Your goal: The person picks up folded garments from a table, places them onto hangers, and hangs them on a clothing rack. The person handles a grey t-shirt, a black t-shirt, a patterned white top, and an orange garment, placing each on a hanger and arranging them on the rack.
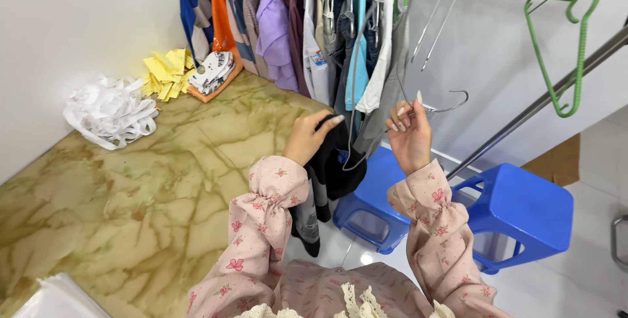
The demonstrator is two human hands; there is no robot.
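Note:
My left hand [307, 136] grips a black garment [333, 161] that hangs down in front of me. My right hand [410, 136] is raised beside it, fingers closed around a thin wire hanger [451, 103] whose hook curls to the right. The wire runs down through the black cloth between my two hands. Both arms wear pink floral sleeves. Just behind my hands hangs a row of clothes [294, 24] on a rail, in blue, orange, purple, white and grey.
Two blue plastic stools [523, 207] stand below my right arm. A green hanger [562, 43] hangs on a slanted metal rail [543, 99]. White strips [111, 110], yellow pieces [163, 73] and folded cloth [212, 73] lie on the marbled surface [131, 200] to the left.

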